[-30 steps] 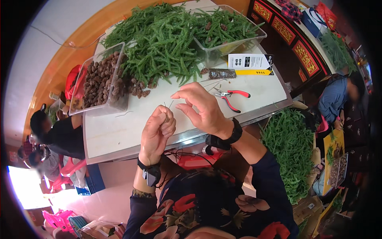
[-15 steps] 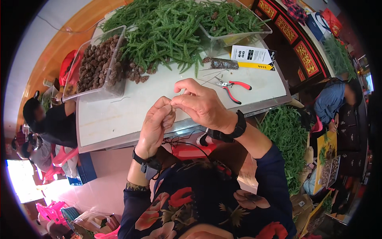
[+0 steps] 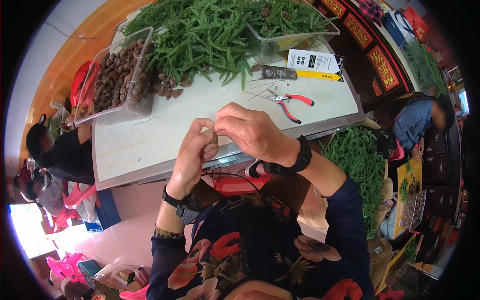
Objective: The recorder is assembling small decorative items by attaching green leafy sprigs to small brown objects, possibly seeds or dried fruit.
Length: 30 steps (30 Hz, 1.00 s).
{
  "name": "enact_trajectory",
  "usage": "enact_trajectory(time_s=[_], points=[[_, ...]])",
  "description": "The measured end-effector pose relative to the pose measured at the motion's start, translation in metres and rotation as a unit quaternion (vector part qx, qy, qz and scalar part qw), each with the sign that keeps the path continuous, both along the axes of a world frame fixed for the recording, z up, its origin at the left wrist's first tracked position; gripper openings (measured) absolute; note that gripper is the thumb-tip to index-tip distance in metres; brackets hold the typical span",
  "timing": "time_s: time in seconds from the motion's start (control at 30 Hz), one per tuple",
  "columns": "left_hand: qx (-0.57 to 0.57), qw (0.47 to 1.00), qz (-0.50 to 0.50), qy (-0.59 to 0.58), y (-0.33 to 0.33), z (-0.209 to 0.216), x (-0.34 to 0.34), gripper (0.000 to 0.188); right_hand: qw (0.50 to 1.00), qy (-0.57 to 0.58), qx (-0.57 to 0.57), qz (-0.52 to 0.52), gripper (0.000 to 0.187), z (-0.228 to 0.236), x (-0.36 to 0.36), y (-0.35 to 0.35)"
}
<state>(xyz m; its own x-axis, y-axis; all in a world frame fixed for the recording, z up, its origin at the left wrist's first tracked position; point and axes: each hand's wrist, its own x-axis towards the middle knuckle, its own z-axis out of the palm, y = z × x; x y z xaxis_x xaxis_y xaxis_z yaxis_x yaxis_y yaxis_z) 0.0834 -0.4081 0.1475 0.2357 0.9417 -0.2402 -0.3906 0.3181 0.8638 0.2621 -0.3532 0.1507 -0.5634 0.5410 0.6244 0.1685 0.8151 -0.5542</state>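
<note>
Over the near edge of the table, my left hand [image 3: 189, 154] is closed around a small brown pine cone [image 3: 213, 137]; only a sliver of it shows between the fingers. My right hand [image 3: 260, 134] meets it from the right, thumb and forefinger pinched at the top of the cone. Whatever lies in that pinch is too small to make out. Beyond the right hand lie long-nose pliers [image 3: 286, 104] with red handles, jaws pointing left. Several thin wire pieces [image 3: 260, 89] are scattered beside the jaws.
A clear bin [image 3: 112, 112] of pine cones stands at the left, with loose cones [image 3: 167, 85] beside it. Green artificial sprigs [image 3: 210, 42] are heaped at the back, near another clear bin [image 3: 292, 42]. A packet of wire [image 3: 279, 73] lies by a card [image 3: 312, 61]. People sit at both sides.
My fingers have shifted round, so that some of the cone now shows in the left hand. The right hand stays pinched against it. The view has moved slightly.
</note>
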Motion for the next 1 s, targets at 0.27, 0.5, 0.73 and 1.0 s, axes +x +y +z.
enact_trajectory(time_s=[0.27,0.5,0.73,1.0], points=[[0.021,0.999,0.015,0.045,0.003,-0.003,0.016,0.025,0.999,-0.03,-0.042,-0.01,0.011,-0.007,0.014,0.002],[0.143,0.973,0.044,0.177,0.008,-0.017,0.033,0.032,0.991,-0.084,-0.084,-0.065,0.009,-0.014,0.022,0.005],[0.454,0.718,0.103,0.518,0.013,-0.039,0.042,0.039,0.957,-0.128,-0.241,-0.099,0.013,-0.018,0.032,0.014],[0.176,0.962,0.052,0.202,0.014,-0.024,0.023,0.036,0.987,0.005,-0.121,-0.108,0.018,-0.01,0.034,0.017]])
